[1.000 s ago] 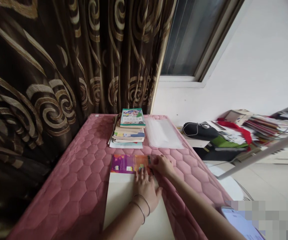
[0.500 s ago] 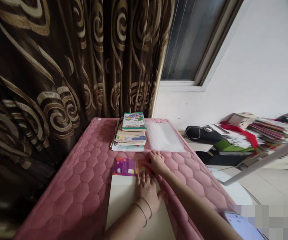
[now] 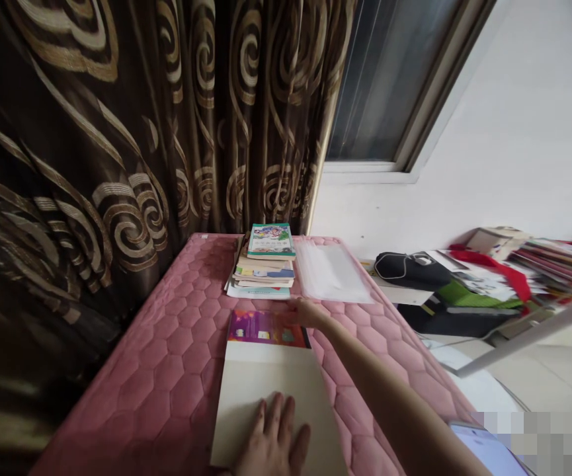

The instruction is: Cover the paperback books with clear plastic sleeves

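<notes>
A book or booklet with a blank cream-white surface (image 3: 270, 377) lies on the pink quilted mattress, and a purple and orange printed strip (image 3: 250, 327) runs across its far end. My left hand (image 3: 273, 439) rests flat on the lower part of the blank surface, fingers spread. At the far right corner of the printed strip is my right hand (image 3: 307, 313); its fingers stretch leftward along the far edge, a little blurred, with nothing visibly gripped. Beyond it stand a stack of books (image 3: 268, 261) with a green-edged cover on top and a pile of clear plastic sleeves (image 3: 335, 271).
The pink mattress (image 3: 176, 357) spreads under everything, with a patterned curtain (image 3: 206, 132) along its left and far sides. A phone or tablet (image 3: 481, 446) lies at lower right. Past the right edge are a black case (image 3: 409, 266), piled papers and a slanted grey bar (image 3: 528, 337).
My left hand has slid off the printed strip toward me, down the blank surface. My right hand has shifted slightly to the far edge, leaving more of the strip uncovered.
</notes>
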A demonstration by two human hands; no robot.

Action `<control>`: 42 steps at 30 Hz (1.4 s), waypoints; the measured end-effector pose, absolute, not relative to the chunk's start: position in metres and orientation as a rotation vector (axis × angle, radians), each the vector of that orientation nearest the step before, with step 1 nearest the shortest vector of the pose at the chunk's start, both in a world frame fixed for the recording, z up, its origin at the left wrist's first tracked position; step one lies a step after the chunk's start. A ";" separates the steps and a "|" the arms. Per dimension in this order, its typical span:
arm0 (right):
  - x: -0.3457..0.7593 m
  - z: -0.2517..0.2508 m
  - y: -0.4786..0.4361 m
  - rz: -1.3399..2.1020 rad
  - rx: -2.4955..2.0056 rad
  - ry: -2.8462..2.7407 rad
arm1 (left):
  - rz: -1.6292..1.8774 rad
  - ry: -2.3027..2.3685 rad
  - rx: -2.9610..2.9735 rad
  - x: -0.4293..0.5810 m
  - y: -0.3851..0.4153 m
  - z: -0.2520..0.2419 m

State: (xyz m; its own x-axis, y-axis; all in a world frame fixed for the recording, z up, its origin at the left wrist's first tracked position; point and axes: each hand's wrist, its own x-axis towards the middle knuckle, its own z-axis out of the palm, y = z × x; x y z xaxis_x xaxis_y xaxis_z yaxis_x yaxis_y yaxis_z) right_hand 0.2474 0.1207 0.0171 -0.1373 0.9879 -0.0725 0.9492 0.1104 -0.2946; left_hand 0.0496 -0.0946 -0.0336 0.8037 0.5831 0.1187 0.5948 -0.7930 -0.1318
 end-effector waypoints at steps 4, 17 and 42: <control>0.253 0.020 0.119 0.520 -1.903 -2.226 | -0.128 -0.716 -2.819 0.056 -0.095 -0.031; 0.332 0.010 -0.008 0.812 -2.012 -1.684 | -0.779 -0.633 -2.707 -0.037 -0.025 0.014; 0.304 0.004 -0.057 0.968 -2.030 -1.263 | -1.891 -2.861 -1.996 -0.016 0.029 -0.005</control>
